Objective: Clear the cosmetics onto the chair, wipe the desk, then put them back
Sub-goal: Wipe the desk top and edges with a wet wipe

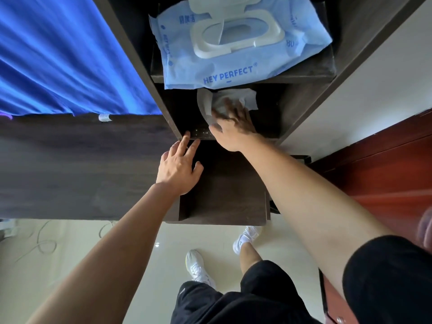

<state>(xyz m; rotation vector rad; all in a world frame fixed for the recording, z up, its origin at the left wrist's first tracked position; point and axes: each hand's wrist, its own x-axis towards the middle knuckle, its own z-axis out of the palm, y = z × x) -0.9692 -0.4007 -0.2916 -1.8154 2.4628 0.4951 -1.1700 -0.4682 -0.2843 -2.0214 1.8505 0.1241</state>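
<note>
where the dark wood shelf unit (301, 106) rises in front of the person, a blue curtain (58, 54) hangs to its left and a red-brown door (385, 164) stands to its right. the upper shelf (304, 73) carries a blue pack of wet wipes (233, 66); its white lid (210, 3) is flipped up, its long axis runs left to right, and the printed edge overhangs the shelf front, partly roofing the compartment below. a dark wood panel (70, 164) extends to the left of the unit. below lies a cream tiled floor (70, 253) with a thin cable (42, 244) and the person's white shoes (198, 267).

the white wipe (250, 100) lies on the lower shelf (187, 106), directly under the pack. it is crumpled, with its longer side running left to right across the shelf; one strip curls down along its left side toward the shelf front.

the right hand (233, 127) reaches into the compartment and presses the wipe flat against the shelf. its grip is released: fingers spread and extended, blurred at the tips. the left hand (178, 167) is just beside it, lower and to the left, with straight fingertips touching the front edge of the lower shelf; its grip is likewise released and holds nothing.
</note>
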